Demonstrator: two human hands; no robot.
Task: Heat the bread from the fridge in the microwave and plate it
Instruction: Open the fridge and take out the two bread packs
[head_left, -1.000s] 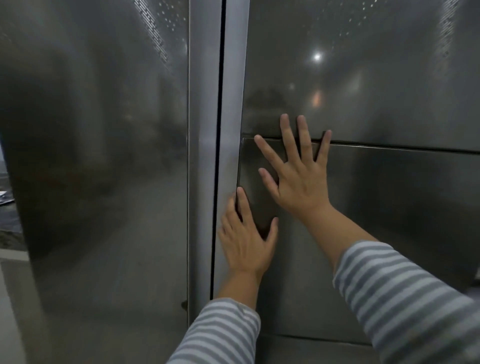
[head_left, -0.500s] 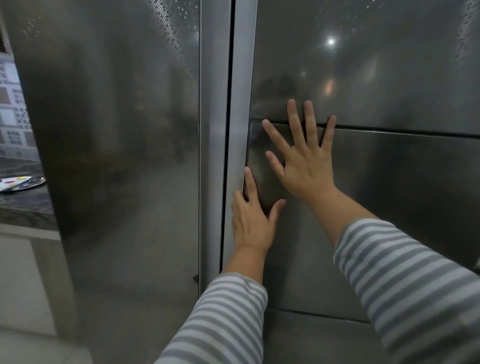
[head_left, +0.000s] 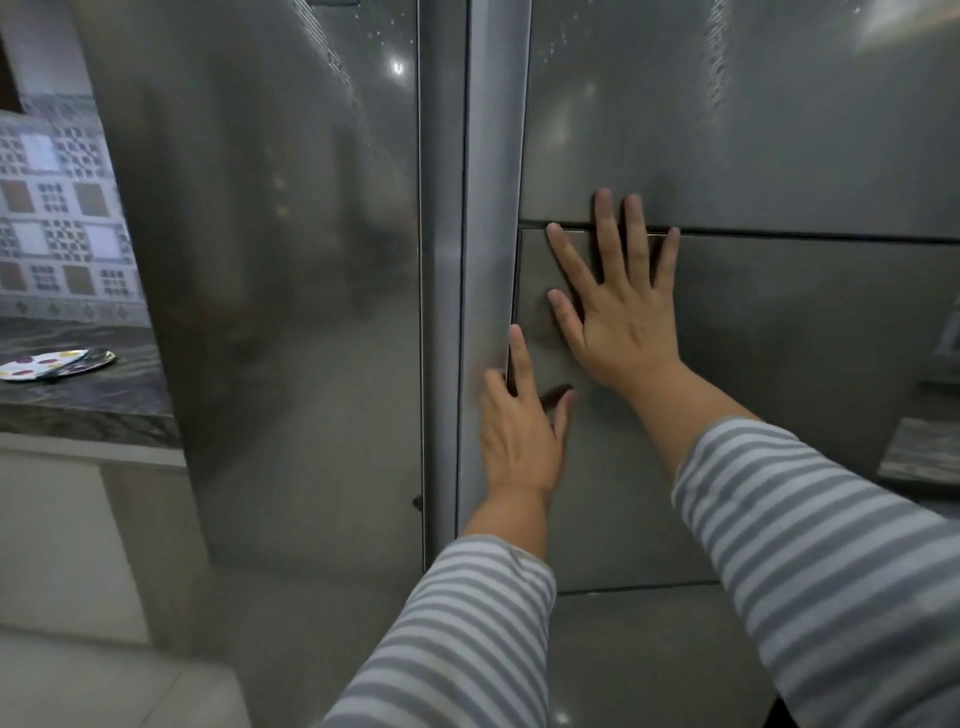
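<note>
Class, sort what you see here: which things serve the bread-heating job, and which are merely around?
Belongs to the job:
fridge door
door panel
left hand, fingers at the panel's edge
right hand, flat on the panel
plate, probably for plating

Just around:
counter
tiled wall

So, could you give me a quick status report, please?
Both hands flat on fridge door: right hand spread, left hand at its edge. Door shut; bread unseen.
</note>
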